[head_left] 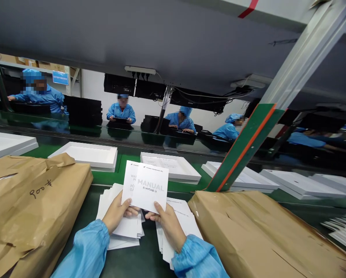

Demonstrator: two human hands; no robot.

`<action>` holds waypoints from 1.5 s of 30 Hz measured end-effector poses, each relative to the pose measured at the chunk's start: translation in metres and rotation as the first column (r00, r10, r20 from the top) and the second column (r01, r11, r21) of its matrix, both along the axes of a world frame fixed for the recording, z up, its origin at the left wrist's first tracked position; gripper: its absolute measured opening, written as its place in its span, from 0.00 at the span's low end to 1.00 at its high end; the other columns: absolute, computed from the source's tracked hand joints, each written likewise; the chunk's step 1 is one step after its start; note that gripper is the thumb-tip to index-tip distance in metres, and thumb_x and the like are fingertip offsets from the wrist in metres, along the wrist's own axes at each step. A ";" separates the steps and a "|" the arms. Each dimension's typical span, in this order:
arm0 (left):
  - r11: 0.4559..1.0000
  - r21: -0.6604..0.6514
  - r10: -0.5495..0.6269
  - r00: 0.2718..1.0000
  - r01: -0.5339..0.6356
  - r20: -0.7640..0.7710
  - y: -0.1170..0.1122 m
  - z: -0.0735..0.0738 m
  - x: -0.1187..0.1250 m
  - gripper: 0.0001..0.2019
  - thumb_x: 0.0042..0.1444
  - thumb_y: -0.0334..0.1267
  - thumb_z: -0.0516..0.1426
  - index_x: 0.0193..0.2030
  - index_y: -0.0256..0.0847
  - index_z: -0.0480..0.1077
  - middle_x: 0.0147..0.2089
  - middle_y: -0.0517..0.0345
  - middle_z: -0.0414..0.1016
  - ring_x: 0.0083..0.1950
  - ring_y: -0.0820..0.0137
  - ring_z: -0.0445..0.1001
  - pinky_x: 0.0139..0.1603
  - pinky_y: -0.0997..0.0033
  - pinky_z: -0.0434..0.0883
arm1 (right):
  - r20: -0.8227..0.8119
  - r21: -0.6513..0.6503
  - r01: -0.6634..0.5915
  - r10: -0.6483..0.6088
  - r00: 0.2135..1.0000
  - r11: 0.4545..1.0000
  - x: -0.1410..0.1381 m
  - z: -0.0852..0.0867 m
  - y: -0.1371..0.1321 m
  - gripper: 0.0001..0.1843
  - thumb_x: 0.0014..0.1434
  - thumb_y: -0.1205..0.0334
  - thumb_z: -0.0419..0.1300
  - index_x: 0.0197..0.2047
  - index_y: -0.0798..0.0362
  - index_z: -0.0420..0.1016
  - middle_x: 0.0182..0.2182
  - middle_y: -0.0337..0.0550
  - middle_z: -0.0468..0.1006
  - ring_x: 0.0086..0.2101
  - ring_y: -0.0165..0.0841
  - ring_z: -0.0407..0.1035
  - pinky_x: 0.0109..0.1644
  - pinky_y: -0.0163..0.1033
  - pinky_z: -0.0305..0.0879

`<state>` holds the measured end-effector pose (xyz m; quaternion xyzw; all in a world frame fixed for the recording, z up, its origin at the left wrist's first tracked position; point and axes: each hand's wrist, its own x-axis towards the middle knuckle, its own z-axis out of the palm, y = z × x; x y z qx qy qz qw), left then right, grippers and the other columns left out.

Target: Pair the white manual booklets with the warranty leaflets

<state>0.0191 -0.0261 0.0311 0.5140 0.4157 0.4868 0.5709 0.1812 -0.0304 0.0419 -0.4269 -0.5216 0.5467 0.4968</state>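
Note:
Two white booklets overlap between my hands, above the green work surface. In front lies the manual (152,193), printed "MANUAL" and "HYTAB"; my right hand (168,222) pinches its lower edge, thumb on top. Behind it, shifted left, a warranty booklet (128,179) shows part of its grey print, and my left hand (120,210) grips its lower left side. Beneath my left hand spreads a loose stack of white booklets (126,227). Another stack of white booklets (181,212) lies under my right hand, partly covered by it.
Large brown paper packages stand at left (36,208) and right (265,231). Beyond them, white box trays (86,154) sit in a row on a green conveyor (126,156). A slanted metal post (294,69) and low overhead shelf (161,34) frame the view. Several co-workers in blue sit across.

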 end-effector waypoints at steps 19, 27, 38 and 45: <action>1.000 0.014 -0.004 1.000 0.003 0.019 0.003 -0.006 0.001 0.24 0.46 0.45 0.50 0.47 0.33 0.51 0.27 0.55 0.71 0.28 0.70 0.71 0.28 0.72 0.67 | 0.022 0.101 0.040 -0.043 0.999 0.994 -0.001 -0.017 0.000 0.19 0.47 0.49 0.51 0.37 0.56 0.59 0.16 0.35 0.68 0.15 0.29 0.64 0.19 0.34 0.57; 0.999 0.052 0.006 1.000 -0.006 0.008 0.005 -0.012 0.002 0.23 0.47 0.44 0.49 0.48 0.33 0.51 0.26 0.55 0.71 0.26 0.71 0.71 0.28 0.72 0.67 | 0.084 0.181 0.085 -0.101 0.991 0.980 -0.002 -0.018 -0.002 0.17 0.49 0.50 0.49 0.35 0.56 0.60 0.15 0.36 0.68 0.14 0.29 0.63 0.18 0.34 0.57; 0.996 0.074 0.040 0.999 -0.041 0.009 0.006 -0.012 0.005 0.22 0.48 0.43 0.49 0.48 0.33 0.52 0.28 0.54 0.70 0.25 0.71 0.70 0.26 0.73 0.67 | 0.151 0.218 0.056 -0.090 0.984 0.974 -0.001 -0.017 -0.003 0.15 0.51 0.51 0.48 0.33 0.56 0.60 0.17 0.38 0.68 0.15 0.29 0.63 0.19 0.35 0.58; 0.995 0.090 0.049 0.999 -0.049 -0.004 0.003 -0.009 0.004 0.21 0.47 0.43 0.49 0.47 0.33 0.53 0.28 0.55 0.71 0.25 0.71 0.70 0.27 0.72 0.67 | 0.151 0.224 0.063 -0.098 0.984 0.973 -0.001 -0.017 -0.003 0.15 0.51 0.51 0.48 0.33 0.56 0.60 0.17 0.38 0.68 0.15 0.28 0.63 0.19 0.35 0.58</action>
